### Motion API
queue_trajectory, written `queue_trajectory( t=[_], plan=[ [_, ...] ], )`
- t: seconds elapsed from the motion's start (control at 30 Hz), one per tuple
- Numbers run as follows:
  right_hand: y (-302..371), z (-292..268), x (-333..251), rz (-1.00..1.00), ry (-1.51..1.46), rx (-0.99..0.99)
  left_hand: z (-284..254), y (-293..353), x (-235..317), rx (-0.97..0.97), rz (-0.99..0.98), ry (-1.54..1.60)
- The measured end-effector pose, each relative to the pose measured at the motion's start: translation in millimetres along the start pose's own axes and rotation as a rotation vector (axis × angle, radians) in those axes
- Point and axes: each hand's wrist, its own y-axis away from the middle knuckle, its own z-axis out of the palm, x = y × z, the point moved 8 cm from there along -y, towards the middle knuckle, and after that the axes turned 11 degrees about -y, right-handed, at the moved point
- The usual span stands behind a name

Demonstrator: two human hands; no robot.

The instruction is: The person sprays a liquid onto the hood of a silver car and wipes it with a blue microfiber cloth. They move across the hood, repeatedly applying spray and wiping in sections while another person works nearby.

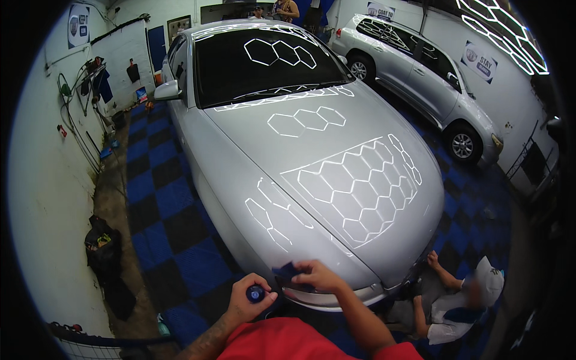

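Two full hands here: the left grip [243, 301] is curled snugly round what looks like a dark bottle [256, 293], and the right grip [319, 276] has its fingers pinched on a blue cloth [285, 272], which sticks out to that grip's left. The silver car [336, 198] is right beyond both; can't tell if the cloth is touching it. Imo hold the cloth flat with light, even finger pressure so no knuckle or nail catches paint, carry the bottle upright and off the bodywork, and mind the crouching person [459, 303] off the right grip's right.
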Motion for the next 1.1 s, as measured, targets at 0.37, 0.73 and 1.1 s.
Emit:
queue_trajectory(
  t=[0.37,0.73,1.1],
  plan=[
    [220.3,56.1,284.7,0.431,-0.779,0.568,5.6,211.7,-37.8,-0.218,-0.386,0.028],
    [313.5,158.4,180.5,0.132,-0.854,0.302,103.4,290.0,79.1,-0.422,-0.177,0.076],
    [737.0,54.3,148.4,-0.304,-0.936,0.785,466.9,429.4,161.3,-0.891,-0.774,0.878]
  ],
)
